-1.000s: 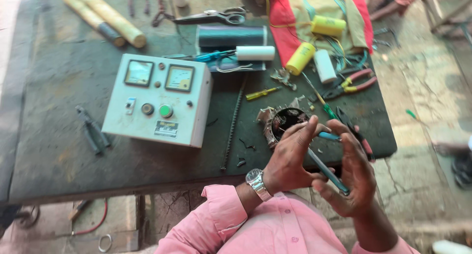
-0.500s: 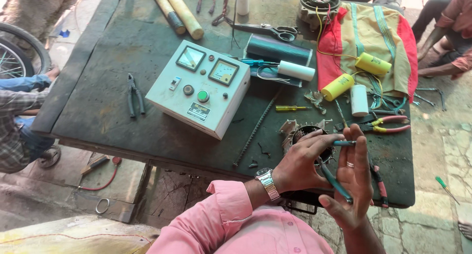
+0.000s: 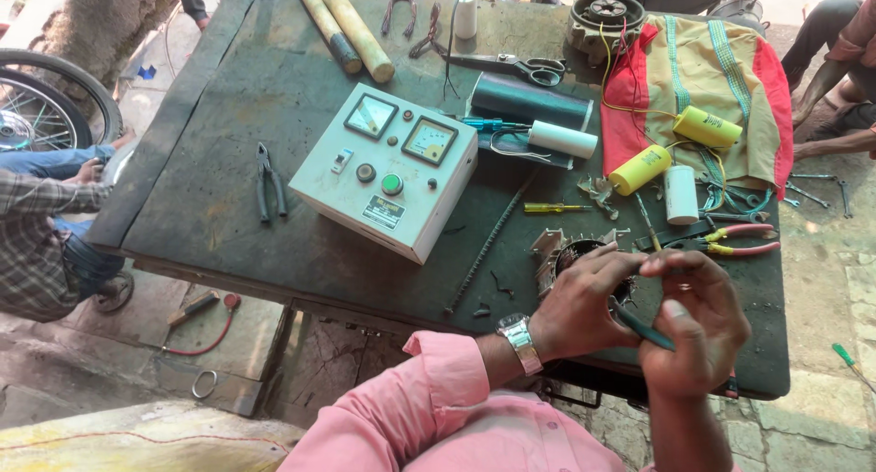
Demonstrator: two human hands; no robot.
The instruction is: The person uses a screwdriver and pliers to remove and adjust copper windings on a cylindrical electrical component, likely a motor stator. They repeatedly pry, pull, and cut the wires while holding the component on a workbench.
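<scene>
My left hand, with a metal wristwatch, lies curled over a small motor stator near the front edge of the dark green table. Its fingertips meet the fingers of my right hand just above the stator. Whether something small is pinched between those fingertips is hidden. My right hand is closed around a teal-handled tool that slants down under my left palm. My sleeves are pink.
A grey control box with two meters stands mid-table, black pliers to its left. Yellow capacitors, a white cylinder, pink-handled pliers, scissors and a red-and-yellow cloth lie right. Another person sits left.
My view has swung left and moved closer. Both hands stayed over the stator, and my right fingers have closed in on my left fingertips.
</scene>
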